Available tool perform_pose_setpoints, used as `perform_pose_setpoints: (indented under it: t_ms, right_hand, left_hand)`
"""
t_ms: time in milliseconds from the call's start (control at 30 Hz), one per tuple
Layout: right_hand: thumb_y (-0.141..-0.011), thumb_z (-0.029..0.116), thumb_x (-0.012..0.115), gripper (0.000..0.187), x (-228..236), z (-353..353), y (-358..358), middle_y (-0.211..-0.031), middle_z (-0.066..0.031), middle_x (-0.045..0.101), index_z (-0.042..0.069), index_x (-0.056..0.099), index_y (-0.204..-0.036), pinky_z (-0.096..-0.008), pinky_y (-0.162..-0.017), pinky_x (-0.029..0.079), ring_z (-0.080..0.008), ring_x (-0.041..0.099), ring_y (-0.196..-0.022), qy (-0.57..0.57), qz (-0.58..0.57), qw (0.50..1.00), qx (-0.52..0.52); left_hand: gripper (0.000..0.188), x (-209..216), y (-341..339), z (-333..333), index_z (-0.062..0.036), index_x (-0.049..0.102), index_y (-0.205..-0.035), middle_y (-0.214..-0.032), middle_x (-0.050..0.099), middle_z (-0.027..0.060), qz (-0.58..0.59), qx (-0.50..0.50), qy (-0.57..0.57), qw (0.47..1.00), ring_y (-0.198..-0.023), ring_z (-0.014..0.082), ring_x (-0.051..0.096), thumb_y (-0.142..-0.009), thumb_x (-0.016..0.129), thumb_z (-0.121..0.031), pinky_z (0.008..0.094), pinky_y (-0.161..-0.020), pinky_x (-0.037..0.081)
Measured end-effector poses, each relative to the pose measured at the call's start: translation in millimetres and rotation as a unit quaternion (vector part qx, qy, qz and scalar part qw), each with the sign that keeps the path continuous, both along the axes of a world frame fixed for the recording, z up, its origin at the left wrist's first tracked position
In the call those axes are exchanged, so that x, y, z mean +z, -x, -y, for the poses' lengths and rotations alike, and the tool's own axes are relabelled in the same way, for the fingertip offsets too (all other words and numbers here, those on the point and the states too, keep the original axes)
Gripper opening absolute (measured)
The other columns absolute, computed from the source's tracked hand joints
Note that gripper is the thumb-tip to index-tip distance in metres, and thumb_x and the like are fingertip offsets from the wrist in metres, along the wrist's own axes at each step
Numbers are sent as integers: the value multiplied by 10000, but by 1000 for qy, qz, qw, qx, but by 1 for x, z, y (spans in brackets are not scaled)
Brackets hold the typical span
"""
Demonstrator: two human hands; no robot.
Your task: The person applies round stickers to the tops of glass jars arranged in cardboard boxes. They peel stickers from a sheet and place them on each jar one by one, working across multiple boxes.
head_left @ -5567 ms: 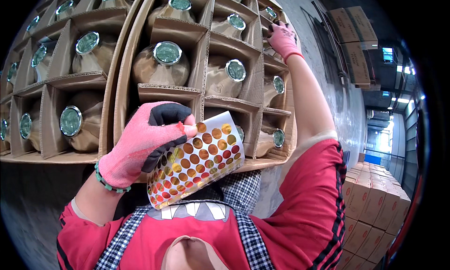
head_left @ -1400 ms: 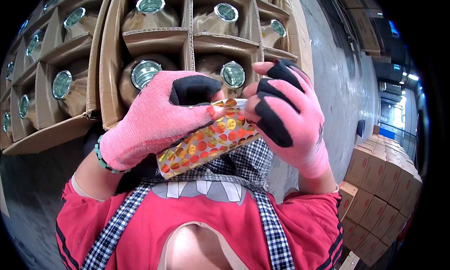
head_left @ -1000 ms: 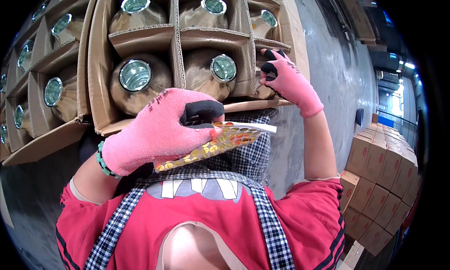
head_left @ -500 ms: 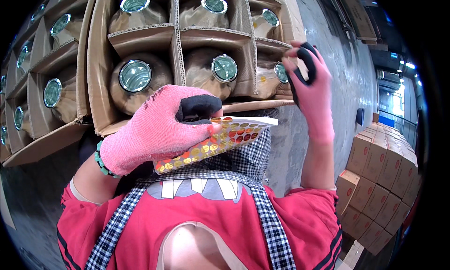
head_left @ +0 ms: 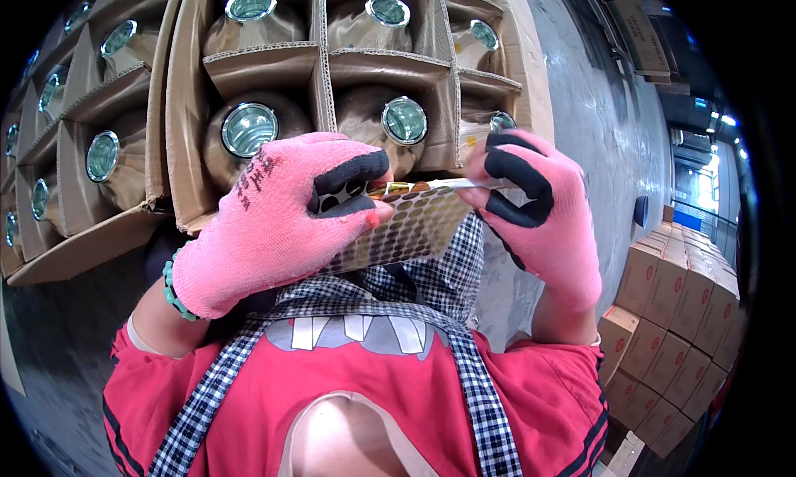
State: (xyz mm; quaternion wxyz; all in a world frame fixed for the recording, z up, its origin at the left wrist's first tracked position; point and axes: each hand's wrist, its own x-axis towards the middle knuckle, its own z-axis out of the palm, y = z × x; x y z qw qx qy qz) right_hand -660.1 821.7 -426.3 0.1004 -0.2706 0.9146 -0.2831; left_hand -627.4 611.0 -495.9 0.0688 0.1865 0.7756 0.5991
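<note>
My left hand, in a pink and black glove with bare fingertips, grips a stack of sticker sheets between thumb and fingers. Rows of small round gold stickers cover the top sheet, which is tilted in front of my apron. At the stack's right end my right hand, gloved alike, pinches the edge with thumb and forefinger. Whether a loose sticker is between those fingertips is too small to tell. Just beyond my hands, wide-bodied glass jars with round open mouths stand upright in a divided cardboard box.
A second divided carton of jars adjoins on the left. Grey concrete floor runs along the right side. Closed brown boxes are stacked at the lower right, and more cartons stand far right.
My right hand has come left and down from beside the right-hand jar to the sheet's edge. The sheets have tilted, so the stickers look darker.
</note>
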Motion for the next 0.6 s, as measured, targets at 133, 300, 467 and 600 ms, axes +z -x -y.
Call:
perform_pose_setpoints:
  t_ms: [133,300,467,600]
  right_hand:
    - [-578,46,670,190,5,15,-1,-724,-86,565,22,590,-749,-345,-767,426,-279,564,-812,-52,-130,988,60]
    - [-586,49,659,158,3,15,0,-712,-89,553,38,579,-722,-361,-774,429,-275,565,-791,-83,-146,982,88]
    - [-580,40,659,148,3,15,-1,-689,-88,540,38,557,-688,-353,-764,428,-275,563,-763,-90,-114,986,77]
    - [-565,23,662,162,4,15,-1,-682,-91,532,23,552,-683,-349,-754,426,-272,557,-763,-73,-105,989,75]
  left_hand:
    - [228,-2,-1,-1,16,565,-817,-719,545,69,7,24,-18,1000,-662,143,505,-656,670,-107,244,-639,401]
    - [233,3,-2,-1,14,565,-821,-724,544,63,43,26,-52,997,-686,140,507,-663,671,-120,245,-652,406]
    - [238,0,-1,4,19,564,-814,-734,564,80,-44,36,12,998,-696,174,531,-646,691,-91,264,-673,421]
    - [255,0,-1,7,22,570,-825,-756,573,94,-57,35,41,997,-701,188,544,-629,700,-73,272,-675,426]
